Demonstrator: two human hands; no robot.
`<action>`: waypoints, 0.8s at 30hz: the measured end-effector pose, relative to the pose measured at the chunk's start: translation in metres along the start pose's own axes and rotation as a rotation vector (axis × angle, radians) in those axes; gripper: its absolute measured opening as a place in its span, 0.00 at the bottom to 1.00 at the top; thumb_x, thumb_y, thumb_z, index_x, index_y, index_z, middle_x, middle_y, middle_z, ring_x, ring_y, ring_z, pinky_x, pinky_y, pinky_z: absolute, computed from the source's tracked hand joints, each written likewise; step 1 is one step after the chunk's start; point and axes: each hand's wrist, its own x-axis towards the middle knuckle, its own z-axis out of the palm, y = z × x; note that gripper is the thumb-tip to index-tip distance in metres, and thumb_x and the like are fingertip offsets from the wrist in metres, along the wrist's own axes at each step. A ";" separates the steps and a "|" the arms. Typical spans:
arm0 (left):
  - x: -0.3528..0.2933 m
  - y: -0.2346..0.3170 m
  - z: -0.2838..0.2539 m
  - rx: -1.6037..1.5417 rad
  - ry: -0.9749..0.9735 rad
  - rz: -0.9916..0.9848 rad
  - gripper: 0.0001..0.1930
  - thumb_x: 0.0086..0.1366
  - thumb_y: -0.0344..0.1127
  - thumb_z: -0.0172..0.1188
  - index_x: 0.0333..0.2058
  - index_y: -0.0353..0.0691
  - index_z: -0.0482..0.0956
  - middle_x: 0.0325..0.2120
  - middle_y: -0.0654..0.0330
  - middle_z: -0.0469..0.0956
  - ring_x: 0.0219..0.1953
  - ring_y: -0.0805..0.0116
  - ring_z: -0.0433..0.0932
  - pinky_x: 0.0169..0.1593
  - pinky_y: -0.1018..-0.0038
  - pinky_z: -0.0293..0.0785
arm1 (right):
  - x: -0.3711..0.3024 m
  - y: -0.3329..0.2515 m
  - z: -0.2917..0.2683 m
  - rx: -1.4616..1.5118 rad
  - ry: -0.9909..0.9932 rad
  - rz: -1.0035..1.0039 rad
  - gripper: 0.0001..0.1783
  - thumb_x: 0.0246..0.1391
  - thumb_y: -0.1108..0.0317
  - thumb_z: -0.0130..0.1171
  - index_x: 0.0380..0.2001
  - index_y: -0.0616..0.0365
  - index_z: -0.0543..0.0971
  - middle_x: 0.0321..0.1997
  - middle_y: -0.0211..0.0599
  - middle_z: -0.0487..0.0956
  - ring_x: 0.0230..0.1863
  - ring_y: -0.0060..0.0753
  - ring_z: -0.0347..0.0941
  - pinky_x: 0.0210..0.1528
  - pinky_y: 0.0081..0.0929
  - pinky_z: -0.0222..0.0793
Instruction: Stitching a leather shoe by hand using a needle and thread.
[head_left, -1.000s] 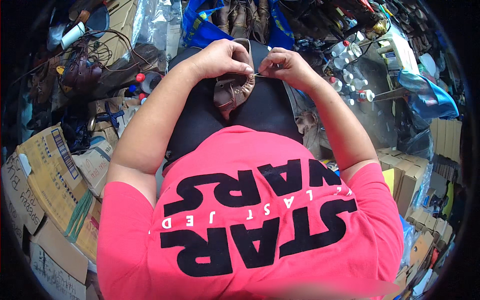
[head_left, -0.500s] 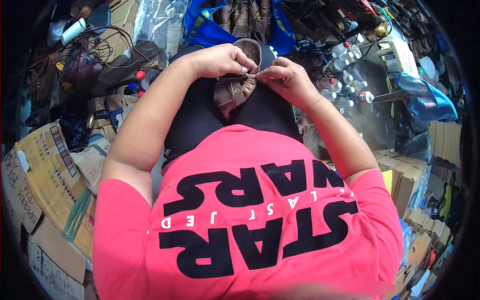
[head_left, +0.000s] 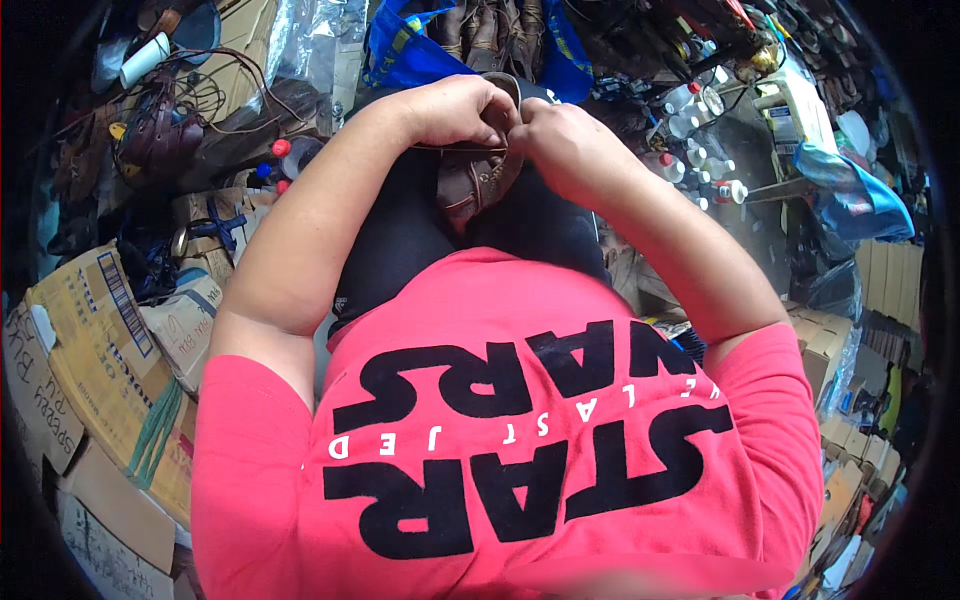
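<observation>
In the middle of a crowded place sits a person in a pink shirt (head_left: 500, 425), and the black trousers (head_left: 400, 225) make the lap where the work is held. At the left lie some cartons (head_left: 95, 350), and beyond the knees is a blue bag (head_left: 395, 60) with brown boots (head_left: 485, 40) in it. The brown shoe (head_left: 478, 178) is over the lap, between the two hands; its toe seems to face the person, and its opening is at the far end.

The left hand (head_left: 455, 110) is at the left edge of the opening, with fingers bent inward. The right hand (head_left: 565, 135) is on the other side, curled, its fingers just beside those of the left. Both hands have the fingers drawn in near the shoe's upper edge, but they cover their own tips, so I cannot tell if they are clamped on leather or on something thinner. A thin strand (head_left: 460, 149) runs leftward from the shoe, under the left hand; I cannot tell if it is lace or thread.

In my judgement, the strand could catch under the left wrist and form a knot, if its slack is not kept free. A pull too strong from one side could pucker the leather or break the strand. Also, the shoe could turn on the soft lap if the left hand loosens.
</observation>
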 end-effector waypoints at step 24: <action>-0.089 -0.009 0.006 -1.840 0.598 0.369 0.21 0.71 0.45 0.43 0.17 0.47 0.60 0.23 0.63 0.69 0.31 0.68 0.66 0.46 0.67 0.64 | -0.029 0.082 0.055 2.595 0.709 0.516 0.25 0.66 0.50 0.39 0.21 0.55 0.70 0.22 0.33 0.71 0.24 0.29 0.68 0.38 0.29 0.64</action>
